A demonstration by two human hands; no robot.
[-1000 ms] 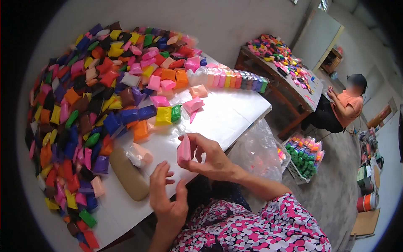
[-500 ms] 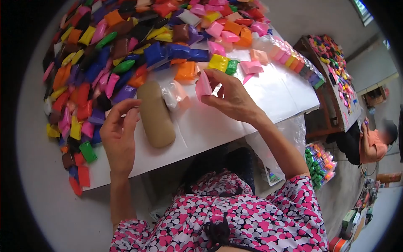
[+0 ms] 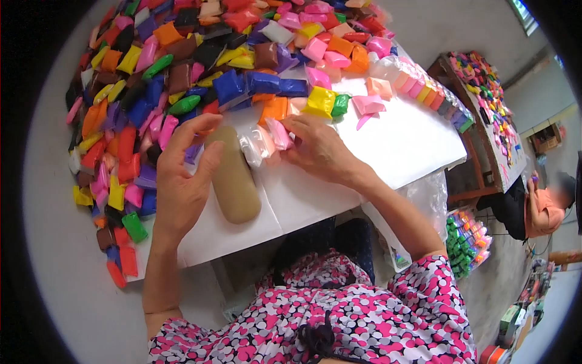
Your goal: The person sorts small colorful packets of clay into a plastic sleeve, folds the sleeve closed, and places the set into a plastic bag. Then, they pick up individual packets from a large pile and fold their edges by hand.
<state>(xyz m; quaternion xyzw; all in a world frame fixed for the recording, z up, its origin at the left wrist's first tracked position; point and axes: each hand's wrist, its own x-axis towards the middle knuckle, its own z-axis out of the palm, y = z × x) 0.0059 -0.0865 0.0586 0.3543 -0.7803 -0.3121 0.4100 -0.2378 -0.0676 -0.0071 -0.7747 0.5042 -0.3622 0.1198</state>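
Observation:
An oblong tan block (image 3: 234, 182) lies on the white sheet (image 3: 315, 197). My left hand (image 3: 185, 173) is at its left side, thumb and fingers apart, with nothing held. Right of the block lies a clear wrapper with peach packets (image 3: 260, 145). My right hand (image 3: 315, 148) grips a pink packet (image 3: 279, 133) with its fingertips, against the peach ones. Just behind are an orange packet (image 3: 273, 110), a yellow packet (image 3: 319, 102) and a green packet (image 3: 341, 105). Pale pink packets (image 3: 368, 104) lie to the right.
A large heap of coloured packets (image 3: 182, 79) covers the table's back and left. A clear-wrapped row of packets (image 3: 424, 91) lies at the right. Beyond are another table (image 3: 479, 115) with packets, a seated person (image 3: 542, 206) and a pile of packets (image 3: 465, 242) on the floor.
My right hand has moved the pink packet down and left, beside the peach packets. My left hand has shifted up and right, its fingers now wider apart over the tan block's edge.

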